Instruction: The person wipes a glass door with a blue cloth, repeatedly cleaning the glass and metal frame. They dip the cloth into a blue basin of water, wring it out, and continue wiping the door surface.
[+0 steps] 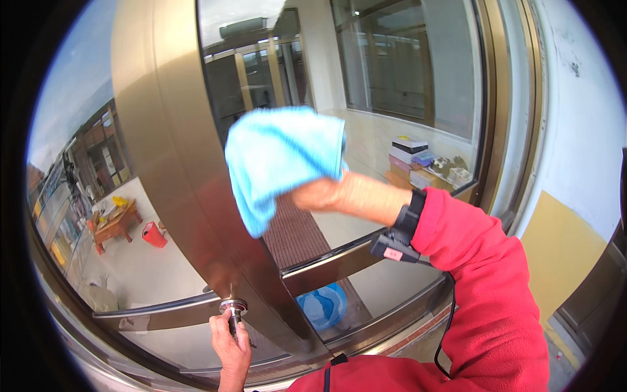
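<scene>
A light blue cloth (287, 153) covers the fingers of my right hand (321, 195), which is closed around it. It lies in front of the bronze metal door frame (171, 130) and partly over the glass pane (382, 134) to its right; whether it presses on the surface I cannot tell. Lower down, my left hand (230, 349) grips the metal door handle (234, 313), fingers wrapped round it. My right wrist has a black strap with a small device (395, 247) and a cable.
Behind the glass stand a stack of boxes (409, 153) with shoes beside it and a blue basin (321, 307) on the floor. At the left show a wooden table (117, 225) and a red bin (154, 234). A white and yellow wall (568, 255) borders the right.
</scene>
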A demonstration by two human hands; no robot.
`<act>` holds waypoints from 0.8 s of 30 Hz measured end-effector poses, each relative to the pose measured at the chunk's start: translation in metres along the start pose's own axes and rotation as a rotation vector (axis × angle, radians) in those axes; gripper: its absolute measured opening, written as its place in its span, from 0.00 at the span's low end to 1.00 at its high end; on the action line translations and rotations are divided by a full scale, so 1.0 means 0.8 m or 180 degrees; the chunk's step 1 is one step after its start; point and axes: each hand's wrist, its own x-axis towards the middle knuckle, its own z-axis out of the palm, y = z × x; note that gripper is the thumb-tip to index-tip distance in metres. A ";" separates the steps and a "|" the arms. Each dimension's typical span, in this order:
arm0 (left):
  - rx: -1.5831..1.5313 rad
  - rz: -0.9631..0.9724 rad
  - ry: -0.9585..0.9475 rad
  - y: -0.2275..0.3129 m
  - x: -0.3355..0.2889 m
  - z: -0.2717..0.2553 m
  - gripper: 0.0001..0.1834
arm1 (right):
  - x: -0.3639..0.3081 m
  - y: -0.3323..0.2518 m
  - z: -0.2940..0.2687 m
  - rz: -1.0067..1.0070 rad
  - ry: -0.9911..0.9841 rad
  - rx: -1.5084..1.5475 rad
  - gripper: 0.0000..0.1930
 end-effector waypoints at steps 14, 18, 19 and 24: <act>-0.0213 0.0022 -0.1100 0.005 0.024 -0.035 0.28 | -0.151 0.224 -0.286 0.1553 0.0250 -0.3931 0.18; -0.0156 0.0247 -0.1360 0.008 0.030 -0.035 0.30 | -0.305 0.243 -0.293 0.2494 0.1917 -0.3408 0.30; -0.0192 0.0133 -0.1484 0.009 0.031 -0.035 0.32 | -0.343 0.234 -0.285 0.2630 0.1970 -0.3214 0.30; -0.0400 0.0123 -0.1750 0.005 0.037 -0.041 0.35 | -0.435 0.161 -0.220 0.3823 0.1966 -0.2979 0.30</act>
